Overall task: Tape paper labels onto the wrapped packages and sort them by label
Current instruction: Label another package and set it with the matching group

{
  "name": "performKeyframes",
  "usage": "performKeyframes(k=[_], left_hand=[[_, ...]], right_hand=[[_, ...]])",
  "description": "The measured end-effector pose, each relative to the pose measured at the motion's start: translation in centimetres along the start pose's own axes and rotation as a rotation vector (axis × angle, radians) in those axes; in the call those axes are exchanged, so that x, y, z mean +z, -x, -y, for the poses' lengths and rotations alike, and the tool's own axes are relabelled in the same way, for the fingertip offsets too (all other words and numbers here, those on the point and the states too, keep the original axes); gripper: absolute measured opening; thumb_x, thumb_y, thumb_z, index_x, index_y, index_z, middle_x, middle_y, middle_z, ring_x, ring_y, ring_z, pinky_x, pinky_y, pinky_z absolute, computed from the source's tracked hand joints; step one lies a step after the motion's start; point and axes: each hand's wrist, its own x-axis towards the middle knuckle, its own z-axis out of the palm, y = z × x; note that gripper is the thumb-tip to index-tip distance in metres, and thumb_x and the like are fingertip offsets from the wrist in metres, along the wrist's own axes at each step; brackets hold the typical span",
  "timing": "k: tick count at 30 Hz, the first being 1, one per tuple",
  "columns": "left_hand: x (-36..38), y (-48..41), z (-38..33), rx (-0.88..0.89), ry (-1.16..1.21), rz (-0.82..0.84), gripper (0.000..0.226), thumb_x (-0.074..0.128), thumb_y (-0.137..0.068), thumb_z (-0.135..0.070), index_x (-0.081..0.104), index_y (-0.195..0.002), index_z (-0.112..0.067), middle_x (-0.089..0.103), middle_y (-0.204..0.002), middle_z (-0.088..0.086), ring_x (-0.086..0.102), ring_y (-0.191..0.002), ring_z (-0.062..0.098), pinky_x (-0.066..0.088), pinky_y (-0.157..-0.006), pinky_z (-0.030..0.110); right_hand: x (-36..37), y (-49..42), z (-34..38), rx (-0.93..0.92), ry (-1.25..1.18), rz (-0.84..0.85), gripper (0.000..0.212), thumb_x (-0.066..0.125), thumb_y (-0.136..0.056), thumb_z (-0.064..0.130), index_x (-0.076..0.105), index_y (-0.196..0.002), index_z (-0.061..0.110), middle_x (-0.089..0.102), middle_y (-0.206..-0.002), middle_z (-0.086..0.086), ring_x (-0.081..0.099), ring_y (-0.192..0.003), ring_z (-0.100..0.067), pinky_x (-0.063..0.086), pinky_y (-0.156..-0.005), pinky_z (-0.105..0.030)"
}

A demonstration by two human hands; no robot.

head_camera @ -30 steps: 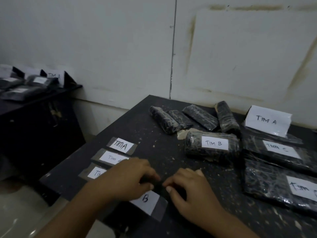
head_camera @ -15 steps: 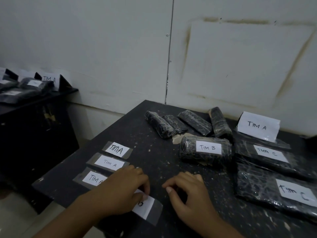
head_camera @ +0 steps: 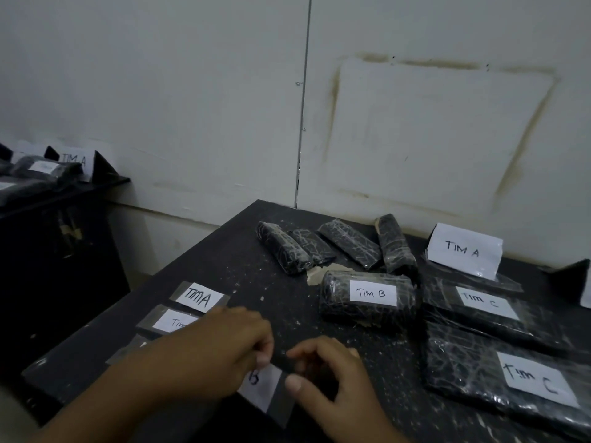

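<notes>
Head cam: both hands work at near edge of table [head_camera: 224,260]. Left hand [head_camera: 224,353] is knuckles up, fingers curled, tips pinching upper end of grey tape strip [head_camera: 283,407] that carries B label [head_camera: 260,388]. Right hand [head_camera: 332,378] is also curled, thumb + forefinger pinching same strip on its right side. Strip sits btw the two hands; can't tell if it lies flat or is lifted off table.

Left of hands, a row of taped labels on table: TIM A label [head_camera: 200,297] in full view, second label [head_camera: 175,321] partly under left hand, third strip [head_camera: 126,351] mostly hidden.

Mid table: TIM B pkg [head_camera: 339,302], lying on its side. Just right of it, two flat TIM C pkgs [head_camera: 489,321], one nearer than the other. Behind them a standing TIM A card [head_camera: 463,251]. Four unlabelled pkgs [head_camera: 283,252] fan out near the wall.

Far left: side table [head_camera: 64,190] w/ more pkgs, blurred.
</notes>
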Motion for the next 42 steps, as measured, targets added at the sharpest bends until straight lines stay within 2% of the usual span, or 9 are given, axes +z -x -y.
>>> performKeyframes(k=[7,10,13,17,20,26,33,37,42], left_hand=[[-1.9,-3.4,-1.3,0.071,0.024,-0.222,0.016,0.049,-0.093,-0.036,0.043,-0.079,-0.043,0.045,-0.089,-0.024,0.038,-0.09,-0.008,0.027,-0.091,0.022],[-1.6,-5.9,-1.4,0.082,0.289,-0.338,0.012,0.053,-0.091,-0.034,0.052,-0.085,-0.043,0.051,-0.097,-0.022,0.047,-0.097,-0.004,0.04,-0.087,0.024],[-1.0,-9.3,-0.8,0.023,0.647,-0.49,0.02,0.055,-0.093,-0.024,0.056,-0.092,-0.044,0.056,-0.103,-0.016,0.055,-0.1,0.003,0.048,-0.081,0.021],[0.3,-14.1,0.9,-0.197,0.747,-0.635,0.026,0.061,-0.088,-0.017,0.054,-0.086,-0.042,0.057,-0.103,-0.009,0.057,-0.102,0.017,0.05,-0.091,0.041],[1.5,-16.6,2.8,-0.436,0.575,-0.686,0.025,0.07,-0.08,-0.027,0.057,-0.095,-0.043,0.053,-0.124,-0.001,0.05,-0.117,0.025,0.046,-0.097,0.043],[4.5,-18.9,4.8,-0.639,0.238,-0.534,0.074,0.067,-0.069,-0.066,0.04,-0.135,-0.047,0.022,-0.153,0.005,0.029,-0.137,0.03,0.031,-0.107,0.048],[5.4,-19.1,5.1,-0.625,0.2,-0.746,0.045,0.065,-0.085,-0.04,0.057,-0.127,-0.028,0.036,-0.147,0.014,0.052,-0.118,0.035,0.047,-0.09,0.043],[4.5,-17.9,5.7,-0.535,0.283,-1.12,0.028,0.052,-0.095,-0.025,0.059,-0.115,-0.007,0.063,-0.113,0.018,0.062,-0.096,0.037,0.045,-0.075,0.04],[2.7,-16.1,5.6,-0.592,0.573,-1.449,0.031,0.033,-0.103,-0.027,0.055,-0.097,-0.007,0.058,-0.078,0.006,0.052,-0.065,0.024,0.031,-0.056,0.029]], right_hand=[[-1.8,-1.9,0.0,0.016,-0.151,-0.091,0.017,0.073,-0.07,0.02,0.058,-0.063,0.014,0.054,-0.068,-0.004,0.051,-0.062,-0.004,0.04,-0.059,-0.02],[-3.8,-2.6,-0.9,0.11,-0.131,-0.194,0.021,0.075,-0.075,0.008,0.059,-0.062,0.014,0.054,-0.062,-0.002,0.048,-0.058,-0.005,0.039,-0.055,-0.021],[-6.5,-3.5,-2.1,0.168,-0.06,-0.325,0.016,0.073,-0.077,0.008,0.063,-0.066,0.013,0.061,-0.064,-0.002,0.054,-0.058,-0.008,0.045,-0.054,-0.021],[-9.8,-5.2,-3.0,0.246,-0.045,-0.415,0.012,0.067,-0.084,0.017,0.067,-0.072,0.016,0.07,-0.076,-0.003,0.066,-0.074,-0.022,0.057,-0.066,-0.041],[-11.5,-6.3,-3.6,0.284,-0.059,-0.482,0.013,0.066,-0.085,0.018,0.069,-0.072,0.017,0.071,-0.072,0.002,0.066,-0.07,-0.013,0.057,-0.064,-0.036],[-11.1,-7.0,-4.5,0.251,-0.156,-0.526,0.02,0.066,-0.084,0.013,0.066,-0.064,0.015,0.068,-0.065,0.007,0.057,-0.056,0.0,0.044,-0.05,-0.011],[-10.8,-7.3,-4.7,0.255,-0.139,-0.477,0.018,0.066,-0.085,0.016,0.065,-0.067,0.016,0.069,-0.073,-0.006,0.063,-0.067,-0.016,0.052,-0.058,-0.027],[-10.8,-7.2,-4.4,0.291,-0.152,-0.457,0.016,0.065,-0.086,0.017,0.066,-0.07,0.016,0.069,-0.076,-0.007,0.064,-0.074,-0.023,0.056,-0.065,-0.039],[-11.2,-7.0,-3.9,0.272,-0.182,-0.453,0.017,0.063,-0.086,0.016,0.067,-0.07,0.016,0.07,-0.078,-0.007,0.065,-0.075,-0.024,0.055,-0.065,-0.037]])
